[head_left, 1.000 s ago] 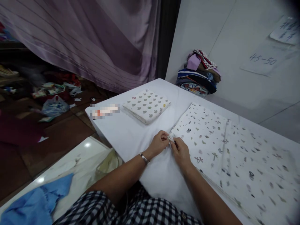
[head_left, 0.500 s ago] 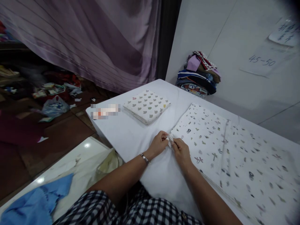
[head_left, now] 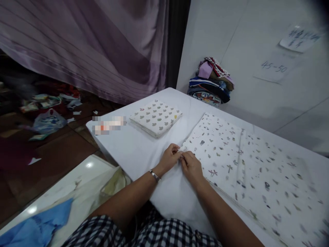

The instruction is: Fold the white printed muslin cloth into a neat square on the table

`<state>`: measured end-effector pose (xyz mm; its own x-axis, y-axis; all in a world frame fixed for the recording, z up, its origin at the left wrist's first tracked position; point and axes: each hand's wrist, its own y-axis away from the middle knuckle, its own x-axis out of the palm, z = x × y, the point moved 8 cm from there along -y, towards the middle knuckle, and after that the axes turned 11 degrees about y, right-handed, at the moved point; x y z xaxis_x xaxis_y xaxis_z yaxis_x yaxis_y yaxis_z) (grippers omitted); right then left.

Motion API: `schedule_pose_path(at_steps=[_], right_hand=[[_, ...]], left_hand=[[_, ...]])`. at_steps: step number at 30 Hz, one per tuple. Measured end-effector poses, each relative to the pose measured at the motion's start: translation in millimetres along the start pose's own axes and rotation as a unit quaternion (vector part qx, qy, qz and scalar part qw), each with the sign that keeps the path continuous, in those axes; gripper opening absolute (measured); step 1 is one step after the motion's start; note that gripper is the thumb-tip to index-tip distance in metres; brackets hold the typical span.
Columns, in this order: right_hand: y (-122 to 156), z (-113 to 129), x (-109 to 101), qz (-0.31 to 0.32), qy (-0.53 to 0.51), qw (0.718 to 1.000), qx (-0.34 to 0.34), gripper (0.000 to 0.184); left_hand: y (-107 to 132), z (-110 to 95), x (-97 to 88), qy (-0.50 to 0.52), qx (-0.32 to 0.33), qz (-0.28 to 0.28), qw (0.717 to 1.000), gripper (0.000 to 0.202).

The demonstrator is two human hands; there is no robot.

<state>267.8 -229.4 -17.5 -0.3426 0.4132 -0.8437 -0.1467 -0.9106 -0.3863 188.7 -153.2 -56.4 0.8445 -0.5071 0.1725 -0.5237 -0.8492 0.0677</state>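
Close together at the near left corner of a white printed fabric [head_left: 221, 147], my left hand [head_left: 170, 157] and my right hand [head_left: 190, 166] pinch a small gathered bit of white cloth [head_left: 183, 149]. The fingertips of both hands nearly touch, and they partly hide what is between them. The printed fabric lies flat in layers to the right, with a seam or fold line running across it. Beyond my hands, a folded cloth with grey printed shapes [head_left: 156, 118] rests on the white table.
The white table [head_left: 123, 144] runs from left to right along a pale wall. A pile of folded clothes [head_left: 210, 82] sits by the wall. Blue cloth [head_left: 38, 223] lies on a lower surface at left. A purple curtain [head_left: 115, 44] hangs behind; bags [head_left: 48, 121] litter the floor.
The view has shifted slightly, so things sit further left. My hands have drawn closer together, and less of the gathered white cloth shows between them.
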Motion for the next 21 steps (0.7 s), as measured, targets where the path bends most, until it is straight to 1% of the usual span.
schedule_pose_path(at_steps=[3, 5, 7, 9, 12, 14, 15, 17, 18, 19, 21], right_hand=[[4.6, 4.3, -3.7, 0.022, 0.007, 0.999, -0.028, 0.027], [13.6, 1.7, -9.9, 0.038, 0.038, 0.997, -0.047, 0.028], [29.7, -9.3, -20.6, 0.046, 0.069, 0.995, -0.055, 0.028], [53.7, -30.1, -36.0, 0.046, 0.096, 0.993, -0.043, 0.027], [104.2, -72.9, -66.3, 0.04, 0.128, 0.991, -0.009, 0.026], [145.2, -103.1, -93.5, 0.012, 0.153, 0.988, 0.015, 0.025], [167.1, -118.6, -105.4, 0.013, 0.166, 0.986, 0.03, 0.028], [211.8, -147.0, -136.4, -0.022, 0.203, 0.977, 0.061, 0.03], [234.2, -159.2, -154.4, -0.054, 0.224, 0.97, 0.076, 0.028], [256.0, -176.2, -164.7, -0.032, 0.241, 0.963, 0.115, 0.03], [297.8, -204.3, -192.3, -0.041, 0.269, 0.944, 0.185, 0.031]], left_hand=[[-0.2, -4.8, -6.9, -0.094, 0.026, -0.03, 0.995, 0.019], [1.4, -12.5, -10.7, -0.184, 0.046, -0.052, 0.981, 0.021], [3.3, -18.4, -13.2, -0.263, 0.047, -0.067, 0.961, 0.022], [4.6, -21.6, -13.6, -0.312, 0.041, -0.07, 0.947, 0.023], [4.9, -22.7, -11.8, -0.359, 0.033, -0.064, 0.93, 0.023], [4.1, -22.2, -10.6, -0.385, 0.027, -0.06, 0.92, 0.024], [3.7, -22.4, -10.0, -0.397, 0.026, -0.06, 0.915, 0.024], [2.8, -23.3, -9.0, -0.421, 0.019, -0.059, 0.905, 0.026], [2.5, -23.8, -8.6, -0.432, 0.012, -0.06, 0.9, 0.027], [2.5, -24.6, -8.2, -0.443, 0.003, -0.062, 0.895, 0.028], [3.2, -27.0, -7.1, -0.458, -0.013, -0.066, 0.886, 0.03]])
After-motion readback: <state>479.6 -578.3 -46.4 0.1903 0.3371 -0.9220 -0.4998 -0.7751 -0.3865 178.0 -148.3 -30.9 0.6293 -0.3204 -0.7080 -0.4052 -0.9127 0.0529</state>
